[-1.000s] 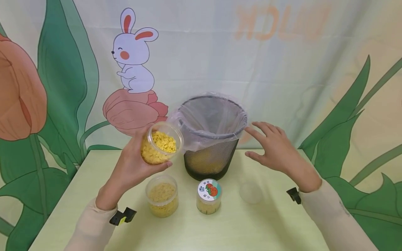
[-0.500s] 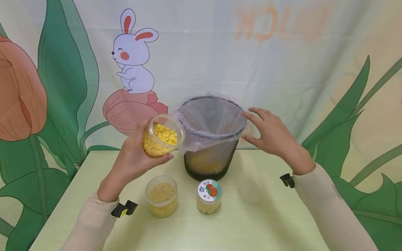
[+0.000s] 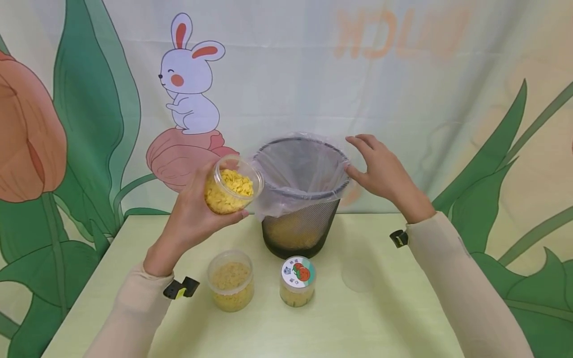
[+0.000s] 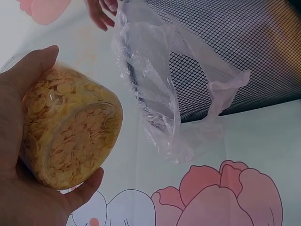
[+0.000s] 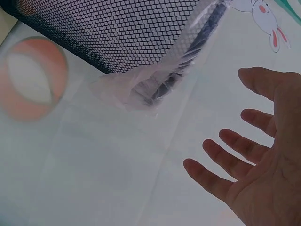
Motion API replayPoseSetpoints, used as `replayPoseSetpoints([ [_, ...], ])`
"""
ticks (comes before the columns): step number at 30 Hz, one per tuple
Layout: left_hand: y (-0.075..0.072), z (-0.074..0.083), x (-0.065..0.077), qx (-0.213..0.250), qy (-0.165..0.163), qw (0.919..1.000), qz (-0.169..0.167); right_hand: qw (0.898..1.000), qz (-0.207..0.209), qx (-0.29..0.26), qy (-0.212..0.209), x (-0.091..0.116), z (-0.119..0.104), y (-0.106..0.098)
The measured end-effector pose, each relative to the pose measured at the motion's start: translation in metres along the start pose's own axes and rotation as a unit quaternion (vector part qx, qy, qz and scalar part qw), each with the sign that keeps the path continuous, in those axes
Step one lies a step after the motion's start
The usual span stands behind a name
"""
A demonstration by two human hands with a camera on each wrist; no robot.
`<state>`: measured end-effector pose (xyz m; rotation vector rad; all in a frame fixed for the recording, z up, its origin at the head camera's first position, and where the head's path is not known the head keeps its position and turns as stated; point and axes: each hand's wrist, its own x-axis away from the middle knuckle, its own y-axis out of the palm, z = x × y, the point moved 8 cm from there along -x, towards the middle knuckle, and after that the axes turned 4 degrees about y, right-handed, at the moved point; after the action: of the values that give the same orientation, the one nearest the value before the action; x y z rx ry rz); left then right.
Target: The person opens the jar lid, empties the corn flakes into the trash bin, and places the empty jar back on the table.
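My left hand (image 3: 190, 214) grips a clear plastic jar of yellow flakes (image 3: 224, 199), lidless and tilted to the right, close to the left side of a black mesh bin (image 3: 300, 231). In the left wrist view the jar (image 4: 77, 136) shows its base, with thumb and fingers around its side. A thin translucent bag (image 3: 286, 204) lines the bin and folds over its rim. Beside the bin's right rim, my right hand (image 3: 380, 166) is raised with fingers spread and holds nothing; the right wrist view shows the hand (image 5: 254, 146) apart from the bag.
A second jar of flakes (image 3: 230, 286) stands front left on the pale table (image 3: 331, 328). A smaller jar with a tomato-printed lid (image 3: 298, 281) stands before the bin. A clear round lid (image 3: 358, 274) lies to its right. A printed curtain (image 3: 286, 74) hangs behind.
My left hand has raised the jar slightly and moved it a little right. My right hand has moved up and left, closer to the bin's rim.
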<state>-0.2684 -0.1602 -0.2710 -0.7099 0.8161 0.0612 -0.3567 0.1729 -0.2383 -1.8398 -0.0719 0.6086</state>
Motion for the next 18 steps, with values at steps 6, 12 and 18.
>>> replayPoseSetpoints([
  [6,0.004,-0.002,-0.008,-0.003,-0.006,1.0,-0.002,0.999,-0.02,-0.013,0.029,-0.012,0.008,0.01],
  [12,0.008,-0.008,-0.016,-0.004,-0.019,0.9998,-0.01,0.997,-0.007,-0.035,0.071,-0.021,0.02,0.017],
  [18,0.011,-0.017,-0.021,-0.012,-0.031,0.9994,-0.014,0.995,-0.001,-0.033,0.098,-0.033,0.029,0.025],
])
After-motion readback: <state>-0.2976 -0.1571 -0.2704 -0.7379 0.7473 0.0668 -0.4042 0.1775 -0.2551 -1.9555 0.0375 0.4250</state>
